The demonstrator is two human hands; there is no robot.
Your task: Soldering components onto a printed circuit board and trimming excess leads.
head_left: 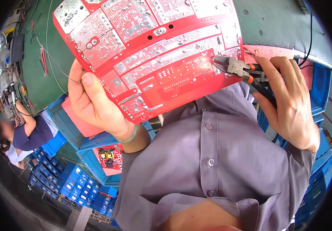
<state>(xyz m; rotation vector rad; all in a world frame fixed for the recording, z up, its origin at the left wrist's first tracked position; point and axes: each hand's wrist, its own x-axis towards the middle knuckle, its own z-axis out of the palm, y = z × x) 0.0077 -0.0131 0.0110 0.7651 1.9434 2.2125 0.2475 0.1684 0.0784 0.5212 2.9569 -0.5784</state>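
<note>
Head view: left hand (92, 101) holds flat red circuit board (154, 57); right hand (289, 96) grips orange-black steel cutters (237, 67) — better press lightly (board may scratch).

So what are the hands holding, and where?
The left hand holds a red circuit board by its left edge; the right hand, cutters by their handles.

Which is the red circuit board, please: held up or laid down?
Held up: the left hand grips the red circuit board by its edge.

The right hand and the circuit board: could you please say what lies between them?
In the head view, cutters: the right hand holds their handles; their jaws overlap the circuit board.
</note>
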